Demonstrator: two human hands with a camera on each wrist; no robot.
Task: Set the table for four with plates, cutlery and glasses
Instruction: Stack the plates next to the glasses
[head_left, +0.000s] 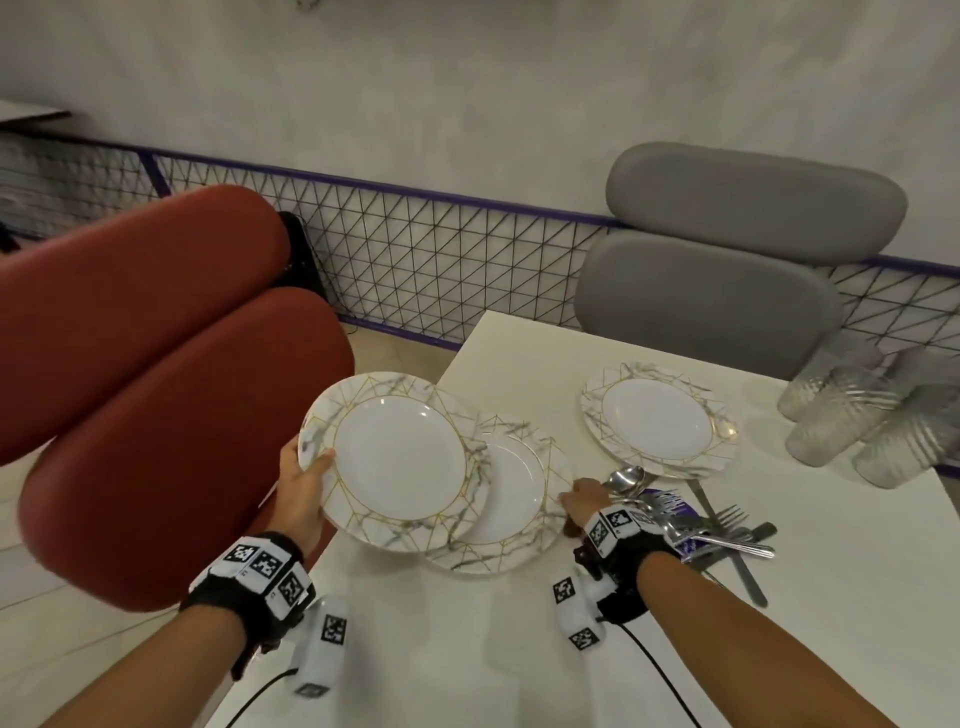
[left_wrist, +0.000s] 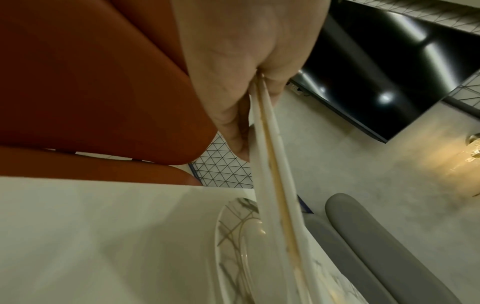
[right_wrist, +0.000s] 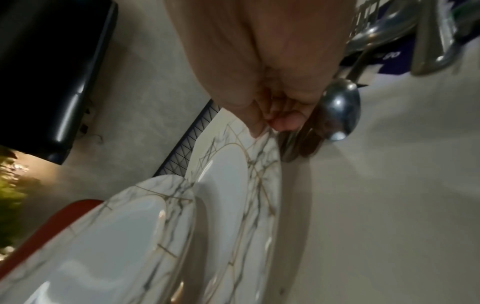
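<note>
From the head view, three plates show: the left hand (head_left: 304, 483) grips a raised plate (head_left: 397, 457), the right hand (head_left: 584, 499) pinches the overlapped plate (head_left: 511, 499) on the bench (head_left: 519, 649), and a third plate (head_left: 657, 418) lies apart. In the left wrist view, two stacked rims (left_wrist: 265, 131) sit in that grip. In the right wrist view, fingertips (right_wrist: 259, 125) pinch the rim beside one spoon (right_wrist: 340, 111).

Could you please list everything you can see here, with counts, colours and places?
held plate: one, perhaps two stacked, white marbled with gold lines, lifted over table's left edge
lower plate: one, same pattern, on table beneath it
far plate: one, same, near grey chair
cutlery: silver pile, right of lower plate
glasses: clear cluster, count unclear, right edge
table: one, white
red chair: left
grey chair: far side
left hand: grips held plate
right hand: pinches lower plate's rim
</note>
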